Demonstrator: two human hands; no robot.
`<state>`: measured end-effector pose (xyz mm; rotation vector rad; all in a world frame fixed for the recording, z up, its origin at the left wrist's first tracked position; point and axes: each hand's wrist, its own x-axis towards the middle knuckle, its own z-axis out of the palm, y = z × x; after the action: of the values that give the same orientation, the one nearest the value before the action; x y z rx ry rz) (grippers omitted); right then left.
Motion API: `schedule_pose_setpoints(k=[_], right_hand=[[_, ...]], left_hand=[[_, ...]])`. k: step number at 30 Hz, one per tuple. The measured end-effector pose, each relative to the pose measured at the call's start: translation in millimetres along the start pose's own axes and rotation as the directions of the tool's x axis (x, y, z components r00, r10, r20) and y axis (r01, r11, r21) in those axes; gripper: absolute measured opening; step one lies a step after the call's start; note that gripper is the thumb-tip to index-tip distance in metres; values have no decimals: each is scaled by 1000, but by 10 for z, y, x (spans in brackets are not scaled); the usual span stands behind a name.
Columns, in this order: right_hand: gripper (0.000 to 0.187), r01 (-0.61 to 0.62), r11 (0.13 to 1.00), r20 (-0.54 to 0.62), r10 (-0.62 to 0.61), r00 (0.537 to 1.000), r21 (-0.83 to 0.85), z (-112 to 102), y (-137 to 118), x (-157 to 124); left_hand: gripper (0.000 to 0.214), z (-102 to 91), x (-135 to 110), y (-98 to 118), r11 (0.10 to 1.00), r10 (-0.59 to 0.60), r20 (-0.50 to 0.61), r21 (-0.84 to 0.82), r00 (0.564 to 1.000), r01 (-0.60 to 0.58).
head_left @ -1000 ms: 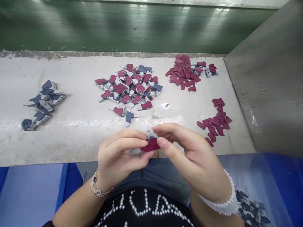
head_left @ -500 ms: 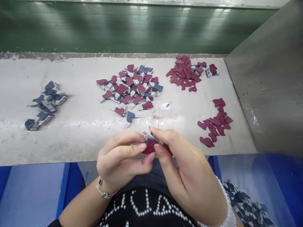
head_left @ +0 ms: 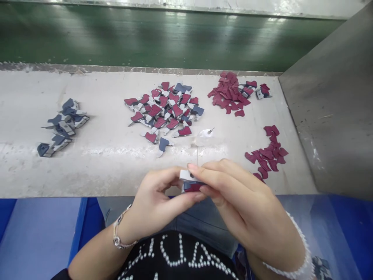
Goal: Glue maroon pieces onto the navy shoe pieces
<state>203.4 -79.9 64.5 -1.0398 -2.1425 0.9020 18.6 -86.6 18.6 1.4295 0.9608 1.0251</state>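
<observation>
- The left hand [head_left: 157, 204] is in front of the body, at 6 o'clock from the desk [head_left: 37, 175] middle, with the forearm coming up from 7 o'clock and the wrist bent a little; a thin chain bracelet [head_left: 118, 237] is on this wrist
- The right hand [head_left: 244, 198] comes from 4 o'clock and lies over the other hand, the back of it turned up; a white beaded cuff [head_left: 291, 268] is around this wrist
- The fingers [head_left: 189, 200] of the left hand and the fingers [head_left: 210, 171] of the right hand are closed, and both hands pinch the same small layered piece [head_left: 190, 182] from two sides
- This piece is between the hands, just in front of the desk edge, and it shows white, navy and maroon layers; its material I cannot tell
- Around 12 o'clock from the hands is a mixed pile of maroon and navy pieces [head_left: 163, 111], and just beside it, nearer the hands, a small clear bottle with a thin metal tip [head_left: 204, 137] lies on its side
- Loose maroon pieces [head_left: 229, 95] are at 1 o'clock, more maroon pieces [head_left: 266, 153] are at 2 o'clock, and navy-and-white pieces [head_left: 62, 126] are at 10 o'clock
</observation>
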Motion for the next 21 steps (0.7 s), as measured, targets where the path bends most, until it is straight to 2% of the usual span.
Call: schedule_pose_setpoints(k=[1, 4, 8, 10, 13, 15, 17, 19, 20, 21], right_hand=[[36, 9, 1000, 19, -9, 1000, 1, -21, 3, -8], [35, 21, 998, 55, -24, 998, 51, -69, 10, -21], [34, 20, 997, 60, -25, 998, 76, -77, 37, -2], [33, 4, 999, 53, -6, 999, 37, -52, 60, 9], [33, 4, 1000, 50, -2, 999, -31, 7, 90, 10], [33, 17, 999, 46, -15, 999, -44, 34, 99, 11], [32, 30, 999, 52, -29, 998, -20, 35, 95, 28], [28, 0, 1000, 53, -1, 999, 24, 12, 81, 70], [25, -45, 997, 63, 41, 997, 66, -5, 73, 98], [22, -106, 986, 82, 96, 992, 129, -22, 64, 127]], left_hand=[[8, -17, -5, 39, 1000, -10, 46, 13, 999, 9], [6, -46, -9, 101, 999, -32, 56, -6, 998, 32], [9, -32, 29, 49, 980, -119, 77, -149, 990, 129], [9, -23, 45, 0, 979, -137, 83, -139, 987, 148], [9, -10, 30, -40, 996, -82, 84, -20, 993, 84], [7, 7, -4, -37, 996, 0, 45, 84, 999, -4], [5, 30, -39, -27, 993, 36, -10, 112, 999, -35], [7, 49, -58, -34, 995, -62, -6, -80, 998, 61], [9, 55, -59, -48, 956, -147, 51, -248, 988, 155], [12, 57, -54, -67, 868, -222, 145, -421, 964, 263]])
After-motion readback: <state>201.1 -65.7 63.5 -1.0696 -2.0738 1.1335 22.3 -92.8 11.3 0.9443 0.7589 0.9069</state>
